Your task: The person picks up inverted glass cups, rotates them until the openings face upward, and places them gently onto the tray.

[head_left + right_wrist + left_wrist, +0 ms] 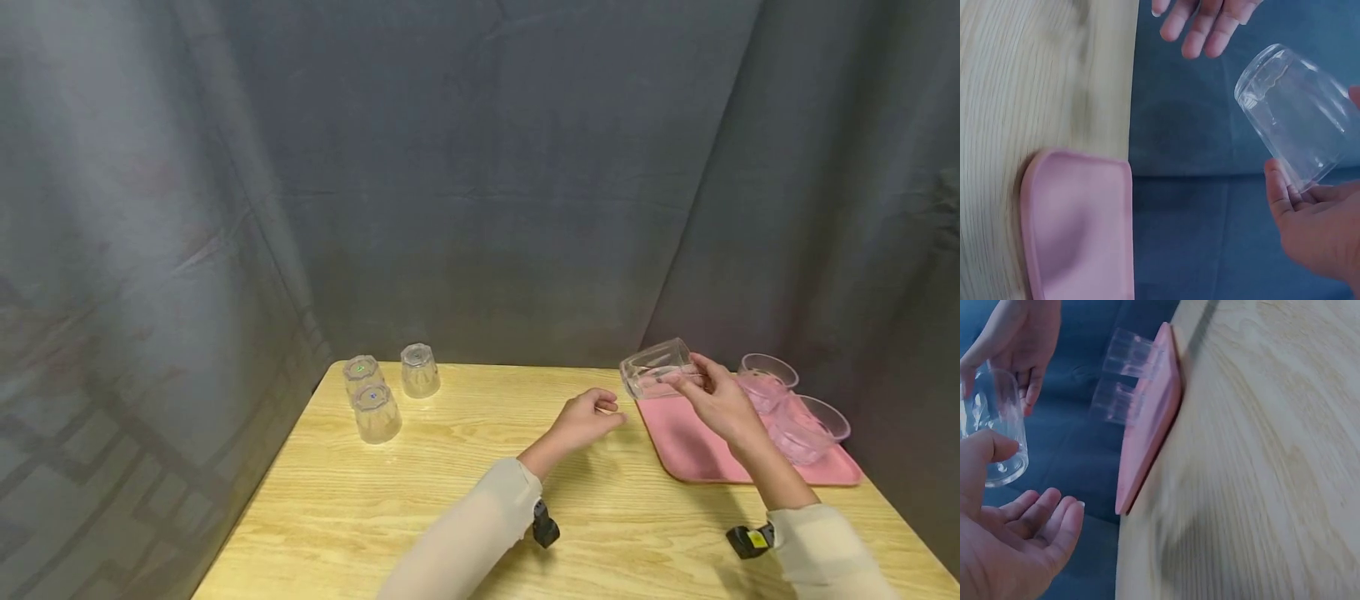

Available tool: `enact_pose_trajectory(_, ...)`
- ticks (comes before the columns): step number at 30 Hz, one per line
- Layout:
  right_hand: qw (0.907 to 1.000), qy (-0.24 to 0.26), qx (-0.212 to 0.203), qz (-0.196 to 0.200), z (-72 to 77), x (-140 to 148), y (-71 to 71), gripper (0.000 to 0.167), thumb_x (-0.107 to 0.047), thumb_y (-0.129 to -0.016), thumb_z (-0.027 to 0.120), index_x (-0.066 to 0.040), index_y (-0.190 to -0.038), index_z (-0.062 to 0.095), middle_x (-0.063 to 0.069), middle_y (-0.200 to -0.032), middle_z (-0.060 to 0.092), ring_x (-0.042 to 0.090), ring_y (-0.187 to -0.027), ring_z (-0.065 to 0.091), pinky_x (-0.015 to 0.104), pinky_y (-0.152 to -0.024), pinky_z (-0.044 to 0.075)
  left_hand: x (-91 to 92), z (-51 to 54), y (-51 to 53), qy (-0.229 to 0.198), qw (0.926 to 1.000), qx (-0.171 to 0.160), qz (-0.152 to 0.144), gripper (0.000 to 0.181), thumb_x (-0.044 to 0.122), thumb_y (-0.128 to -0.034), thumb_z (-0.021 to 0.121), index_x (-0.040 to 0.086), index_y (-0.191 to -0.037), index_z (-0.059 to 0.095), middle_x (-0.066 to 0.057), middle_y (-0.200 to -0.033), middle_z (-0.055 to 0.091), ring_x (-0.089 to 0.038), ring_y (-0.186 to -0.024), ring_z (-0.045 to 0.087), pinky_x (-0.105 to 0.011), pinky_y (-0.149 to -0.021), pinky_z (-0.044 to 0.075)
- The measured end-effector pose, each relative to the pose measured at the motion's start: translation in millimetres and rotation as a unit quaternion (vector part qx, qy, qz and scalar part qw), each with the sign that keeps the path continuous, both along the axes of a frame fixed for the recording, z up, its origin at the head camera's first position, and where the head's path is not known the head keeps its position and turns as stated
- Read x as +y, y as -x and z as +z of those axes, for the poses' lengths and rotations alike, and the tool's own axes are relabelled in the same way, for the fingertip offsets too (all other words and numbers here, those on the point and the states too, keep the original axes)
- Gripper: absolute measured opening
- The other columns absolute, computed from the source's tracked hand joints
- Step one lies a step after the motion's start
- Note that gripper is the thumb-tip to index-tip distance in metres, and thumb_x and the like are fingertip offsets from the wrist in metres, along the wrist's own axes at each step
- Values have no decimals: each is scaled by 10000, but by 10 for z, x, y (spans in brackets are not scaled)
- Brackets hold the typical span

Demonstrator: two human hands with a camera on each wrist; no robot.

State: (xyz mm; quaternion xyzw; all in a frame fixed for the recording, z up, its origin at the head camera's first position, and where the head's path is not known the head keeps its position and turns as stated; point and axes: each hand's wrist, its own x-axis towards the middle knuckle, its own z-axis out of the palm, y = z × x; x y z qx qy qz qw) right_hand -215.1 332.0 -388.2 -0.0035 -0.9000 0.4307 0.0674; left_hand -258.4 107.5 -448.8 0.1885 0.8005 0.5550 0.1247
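My right hand (723, 404) grips a clear drinking glass (658, 369) near its base. The glass is tipped on its side in the air above the back left corner of a pink tray (693, 450), its mouth toward the left. My left hand (587, 418) is just left of the glass, fingers loosely spread with nothing in them. In the left wrist view, the left thumb overlaps the glass (1013, 428); the right wrist view has the left fingers (1196, 31) apart from it. Two clear cups (768, 379) (808, 433) stand mouth up on the tray's right side.
Three clear glasses (377, 412) (363, 375) (419, 371) stand upside down at the back left of the wooden table (480, 467), two of them close together. Small coloured marks show on their bases. Grey curtains (480, 183) hang behind the table and along its sides.
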Motion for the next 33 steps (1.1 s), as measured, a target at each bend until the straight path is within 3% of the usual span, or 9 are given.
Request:
enact_pose_trajectory(6, 9991, -241, 172, -297, -48, 142, 49, 884, -489, -1017, 547, 117, -1553, 190, 385, -1406, 412, 514, -1245, 462, 555, -913, 466, 265, -49, -34, 705, 9973, 75, 212, 335, 314, -922, 711, 182, -1226, 662, 112, -1020, 666, -41, -867, 615, -251, -754, 523)
enact_pose_trajectory(11, 9978, -404, 168, -497, -101, 245, 88, 891, -485, -1012, 548, 158, -1526, 207, 403, -1362, 451, 535, -1205, 490, 596, -916, 466, 450, -143, -95, 1180, 9924, -5, 356, 402, 415, -915, 715, 158, -1222, 682, 104, -987, 691, -65, -849, 644, -271, -736, 537)
enact_pose_trajectory(15, 9968, -423, 37, -682, -154, 339, 128, 908, -497, -1005, 545, 185, -1506, 216, 418, -1359, 439, 543, -1204, 481, 635, -947, 447, 575, -239, -101, 1585, 9858, 195, 518, 395, 450, -904, 718, 158, -1170, 716, 92, -974, 716, -70, -844, 650, -256, -742, 532)
enact_pose_trajectory(19, 9948, -587, -190, -817, -206, 435, 188, 943, -513, -1002, 540, 197, -1505, 177, 448, -1417, 371, 584, -1265, 418, 673, -1025, 380, 691, -347, -61, 1816, 9806, 320, 672, 337, 402, -881, 737, 141, -1094, 731, 75, -978, 725, -84, -839, 646, -237, -746, 523)
enact_pose_trajectory(24, 9915, -903, -125, -929, -286, 491, 320, 938, -480, -978, 587, 240, -1461, 229, 491, -1391, 364, 626, -1243, 415, 683, -1015, 392, 750, -418, -24, 1818, 9806, 238, 696, 338, 376, -869, 755, 100, -1065, 742, 41, -977, 729, -93, -857, 654, -227, -752, 524)
enact_pose_trajectory(27, 9888, -1127, -32, -977, -351, 505, 414, 905, -455, -958, 606, 254, -1424, 291, 505, -1351, 392, 639, -1213, 429, 688, -1000, 403, 760, -458, -11, 1813, 9818, 63, 557, 292, 354, -887, 739, 84, -788, 687, 48, -703, 629, -81, -604, 530, -213, -557, 423)
enact_pose_trajectory(29, 9874, -1221, -57, -1006, -386, 511, 470, 890, -435, -949, 611, 260, -1412, 303, 512, -1341, 389, 646, -1215, 415, 693, -1013, 386, 774, -486, -5, 1776, 9827, -27, 530, 377, 326, -887, 734, 116, -616, 577, 55, -535, 501, -96, -465, 391, -224, -461, 310)
enact_pose_trajectory(31, 9856, -1311, -127, -1064, -412, 514, 518, 894, -437, -943, 607, 259, -1413, 301, 512, -1357, 374, 650, -1241, 388, 695, -1037, 365, 792, -509, -6, 1733, 9834, -73, 531, 479, 300, -875, 726, 153, -515, 446, 50, -427, 370, -121, -393, 277, -244, -416, 219)
enact_pose_trajectory(33, 9850, -1303, -214, -1111, -430, 513, 554, 903, -437, -941, 604, 258, -1421, 286, 514, -1377, 351, 652, -1266, 360, 698, -1055, 346, 814, -520, -10, 1643, 9846, -35, 591, 497, 281, -854, 736, 175, -472, 436, 66, -382, 361, -109, -360, 281, -239, -392, 220)
